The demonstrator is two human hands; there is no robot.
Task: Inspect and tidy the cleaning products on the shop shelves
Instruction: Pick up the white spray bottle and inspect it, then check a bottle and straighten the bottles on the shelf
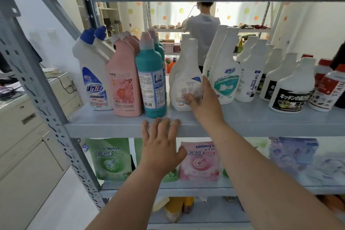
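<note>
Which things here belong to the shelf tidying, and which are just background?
Job: white bottle touched by the right hand; teal bottle; pink bottle; left hand at the shelf edge.
Background: filing cabinet; person behind the shelves; dotted curtain.

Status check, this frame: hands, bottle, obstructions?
Left hand open, fingertips on shelf edge. Right hand open, touching upright white bottle. Teal bottle close at its left.

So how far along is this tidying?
Looks done: pink plastic bottle and blue-capped white bottle stand upright, labels forward. In hand: right-hand grip touches the white pale-labelled bottle. Left: teal plastic bottle shows its barcode side; far-right red-capped bottle seems tilted.
</note>
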